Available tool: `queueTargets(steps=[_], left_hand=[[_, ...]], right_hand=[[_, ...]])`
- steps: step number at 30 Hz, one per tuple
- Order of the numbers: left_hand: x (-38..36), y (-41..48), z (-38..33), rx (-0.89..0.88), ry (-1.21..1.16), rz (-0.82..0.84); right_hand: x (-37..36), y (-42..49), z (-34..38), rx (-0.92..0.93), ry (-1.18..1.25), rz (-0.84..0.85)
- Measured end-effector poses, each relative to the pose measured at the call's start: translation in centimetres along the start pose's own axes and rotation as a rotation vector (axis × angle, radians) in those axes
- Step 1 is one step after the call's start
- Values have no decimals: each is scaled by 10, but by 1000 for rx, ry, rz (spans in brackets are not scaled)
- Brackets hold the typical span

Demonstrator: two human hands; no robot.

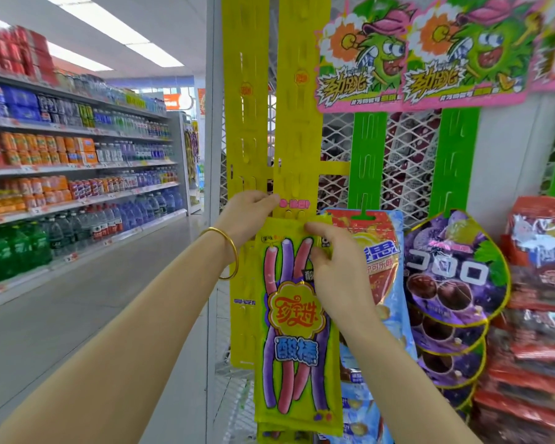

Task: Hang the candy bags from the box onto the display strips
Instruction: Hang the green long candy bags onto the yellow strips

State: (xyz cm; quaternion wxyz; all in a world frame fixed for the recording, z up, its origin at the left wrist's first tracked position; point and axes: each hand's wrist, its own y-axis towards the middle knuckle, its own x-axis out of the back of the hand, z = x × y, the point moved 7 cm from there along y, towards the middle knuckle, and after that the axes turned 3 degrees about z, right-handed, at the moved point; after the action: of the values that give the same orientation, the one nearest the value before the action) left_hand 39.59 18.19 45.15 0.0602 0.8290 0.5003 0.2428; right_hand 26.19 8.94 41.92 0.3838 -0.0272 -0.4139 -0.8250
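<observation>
Just long yellow candy bag [297, 318]

Drink shelves [77, 161] line the aisle floor [116, 283] at left.

Bright ceiling panels [87, 19] — soft, edges warped.

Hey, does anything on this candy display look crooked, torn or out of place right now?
Nothing stands out. The yellow candy bag hangs straight on the yellow strip, with the left hand and right hand at its top; neighbouring bags look orderly.
</observation>
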Motion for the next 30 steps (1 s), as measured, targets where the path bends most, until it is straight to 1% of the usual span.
queueTargets(steps=[4, 8, 13, 21, 25, 30], left_hand=[[-1, -2, 1, 73, -120, -37], [-4, -7, 1, 20, -46, -26], [-7, -3, 6, 8, -74, -47], [-11, -5, 11, 116, -208, -20], [-14, -3, 12, 141, -330, -44], [-19, 3, 17, 149, -423, -56]], right_hand=[[3, 13, 8, 19, -18, -41], [-2, 19, 5, -8, -67, -42], [-2, 18, 8, -22, -100, -60], [-4, 15, 6, -25, -111, -46], [-3, 15, 7, -31, -115, -27], [-2, 17, 13, -12, -147, -31]])
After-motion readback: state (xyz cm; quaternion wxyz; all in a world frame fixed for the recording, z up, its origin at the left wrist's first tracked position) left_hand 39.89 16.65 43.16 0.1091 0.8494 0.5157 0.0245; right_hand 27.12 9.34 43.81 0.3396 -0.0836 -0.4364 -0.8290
